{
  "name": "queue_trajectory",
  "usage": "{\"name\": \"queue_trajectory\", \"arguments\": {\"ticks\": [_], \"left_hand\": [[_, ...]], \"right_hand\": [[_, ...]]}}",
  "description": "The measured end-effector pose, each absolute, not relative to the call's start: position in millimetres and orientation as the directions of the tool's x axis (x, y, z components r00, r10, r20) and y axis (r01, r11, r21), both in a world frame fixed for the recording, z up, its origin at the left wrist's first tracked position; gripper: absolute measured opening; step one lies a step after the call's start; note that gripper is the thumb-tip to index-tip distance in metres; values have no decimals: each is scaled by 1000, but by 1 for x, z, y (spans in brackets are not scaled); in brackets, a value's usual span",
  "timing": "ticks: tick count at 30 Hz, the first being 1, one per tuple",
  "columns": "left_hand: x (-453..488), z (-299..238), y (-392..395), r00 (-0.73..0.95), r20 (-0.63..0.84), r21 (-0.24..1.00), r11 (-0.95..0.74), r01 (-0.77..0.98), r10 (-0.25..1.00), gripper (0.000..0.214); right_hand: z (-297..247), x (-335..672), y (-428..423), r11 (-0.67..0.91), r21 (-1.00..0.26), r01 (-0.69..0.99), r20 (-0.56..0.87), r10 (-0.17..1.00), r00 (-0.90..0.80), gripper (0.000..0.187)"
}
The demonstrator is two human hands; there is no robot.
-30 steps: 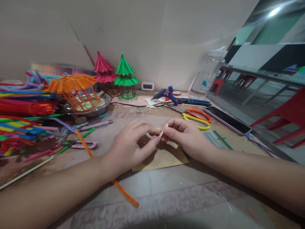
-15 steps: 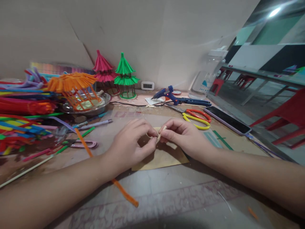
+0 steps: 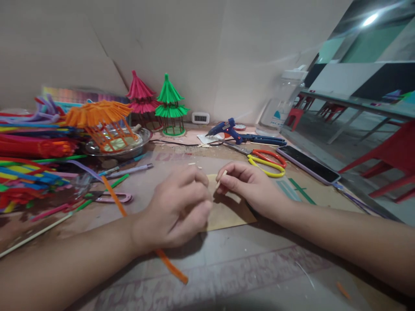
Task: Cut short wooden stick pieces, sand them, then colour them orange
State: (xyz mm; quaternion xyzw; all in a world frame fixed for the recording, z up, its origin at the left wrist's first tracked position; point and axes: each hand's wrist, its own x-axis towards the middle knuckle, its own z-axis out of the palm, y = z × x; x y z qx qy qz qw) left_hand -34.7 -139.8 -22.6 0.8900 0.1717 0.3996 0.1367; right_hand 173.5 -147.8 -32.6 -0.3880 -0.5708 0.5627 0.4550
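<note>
My right hand (image 3: pixel 249 185) pinches a small piece of pale wooden stick (image 3: pixel 223 177) between thumb and fingertips, over a square of yellowish sandpaper-like sheet (image 3: pixel 231 218). Just left of it, my left hand (image 3: pixel 181 207) is closed with its fingers curled and a little blurred; what it holds, if anything, is hidden. A gap separates the two hands. Under my left forearm runs an orange pipe cleaner (image 3: pixel 170 265), its two ends showing. Beyond the left knuckles lie small pale wood bits (image 3: pixel 192 163).
Bundled coloured pipe cleaners (image 3: pixel 35 144) crowd the left. An orange pipe-cleaner hut (image 3: pixel 100 116) sits on a metal dish; green (image 3: pixel 170 103) and pink (image 3: pixel 142 97) huts stand behind. Toward the right are a glue gun (image 3: pixel 227 128), scissors (image 3: pixel 267 162), a phone (image 3: pixel 308 165) and a bottle (image 3: pixel 282 103).
My left hand has drawn away from the right fingertips, toward me and slightly left, and its fingers have curled in. My right hand stays nearly still, keeping the wooden piece.
</note>
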Motion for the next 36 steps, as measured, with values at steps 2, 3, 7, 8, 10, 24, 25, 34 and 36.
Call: {"name": "queue_trajectory", "arguments": {"ticks": [2,3,7,8,10,24,25,34,36], "left_hand": [[-34,-25,-140,659,653,337,-922,189,374,14],[-33,-26,-139,648,654,335,-917,215,391,12],[-29,-34,-128,541,639,399,-837,374,546,3],[-28,-36,-126,537,623,412,-822,393,569,4],[-28,-39,-122,549,597,430,-811,396,585,13],[-27,-39,-119,699,394,427,-792,436,597,23],[-27,-41,-118,703,381,416,-790,449,600,23],[-27,-44,-118,719,331,382,-784,490,611,24],[-27,-43,-118,720,320,377,-780,499,616,24]], "right_hand": [[-33,175,-146,76,-992,-105,103,955,-277,38],[-33,175,-146,83,-989,-125,115,954,-277,38],[-36,176,-144,79,-983,-166,126,948,-291,37],[-36,176,-144,81,-985,-155,124,948,-292,37],[-34,176,-145,101,-989,-108,129,949,-288,37],[-25,201,-128,115,-992,-49,124,881,-456,35],[-24,205,-126,109,-994,-12,100,859,-503,34],[-15,220,-124,-13,-997,75,-65,640,-766,32],[-14,220,-125,-22,-994,104,-95,614,-784,31]]}}
